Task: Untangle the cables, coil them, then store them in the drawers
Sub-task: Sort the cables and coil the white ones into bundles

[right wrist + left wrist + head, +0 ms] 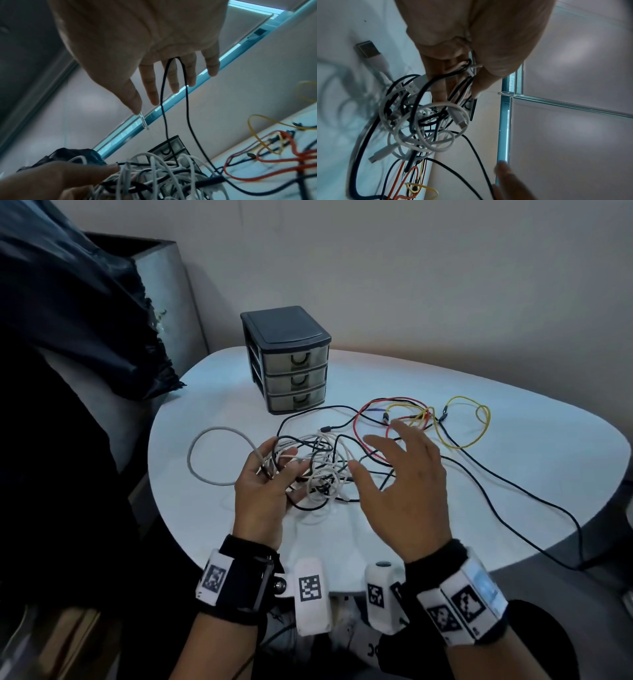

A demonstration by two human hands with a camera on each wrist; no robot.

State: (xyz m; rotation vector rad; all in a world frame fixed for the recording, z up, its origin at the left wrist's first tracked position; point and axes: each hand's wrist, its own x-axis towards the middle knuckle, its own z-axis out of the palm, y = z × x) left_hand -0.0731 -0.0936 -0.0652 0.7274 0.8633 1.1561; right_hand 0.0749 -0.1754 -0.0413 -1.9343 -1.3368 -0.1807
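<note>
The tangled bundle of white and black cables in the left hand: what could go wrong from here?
1. The left hand grips the knotted white and black cable bundle while a thin black cable loop hangs over the open right hand's fingers; pulling apart may tighten the knot.
2. The long black cable runs off the white table's edge and may drag.
3. The red and yellow wires may be pulled along.

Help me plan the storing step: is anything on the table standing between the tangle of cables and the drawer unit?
Nothing solid does. Between the cable tangle held by the left hand and the drawer unit lies only bare table and a loose black cable. All three drawers look closed, so one needs opening first.
</note>
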